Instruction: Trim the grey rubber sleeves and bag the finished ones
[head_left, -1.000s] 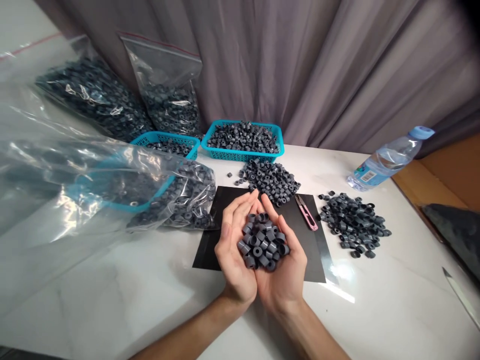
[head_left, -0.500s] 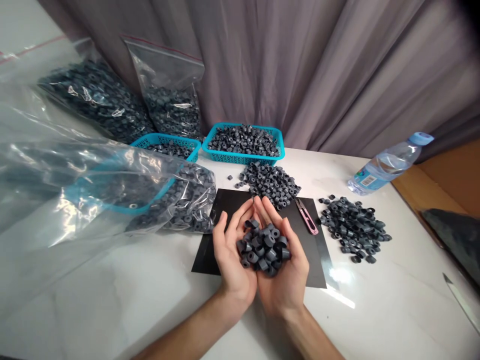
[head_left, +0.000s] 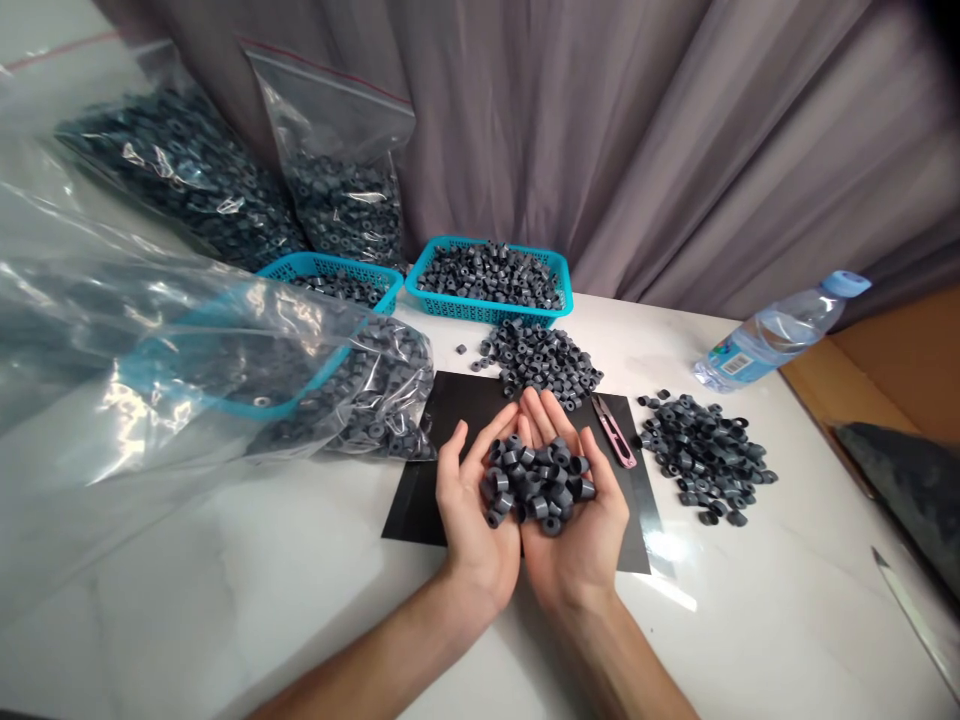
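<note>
My left hand (head_left: 478,530) and my right hand (head_left: 579,548) are cupped side by side, palms up. Together they hold a heap of small dark grey plastic rings (head_left: 538,480), short hollow cylinders. Beneath the hands lies a black sheet (head_left: 416,505) on the white table. Just beyond the fingertips is a loose pile of the same rings (head_left: 551,360). Pink thread snips (head_left: 615,432) rest on the sheet, to the right of my right hand. A second pile of rings (head_left: 701,455) sits farther right on the table.
A blue basket of rings (head_left: 489,312) stands at the back, with another blue basket (head_left: 390,290) left of it. A clear bag of rings (head_left: 382,390) lies at left; two zip bags (head_left: 345,200) stand behind. A water bottle (head_left: 780,335) and a knife blade (head_left: 911,605) are at right.
My cupped hands have shifted slightly right, and the rings in them have tumbled into a different arrangement. The view has tilted a little.
</note>
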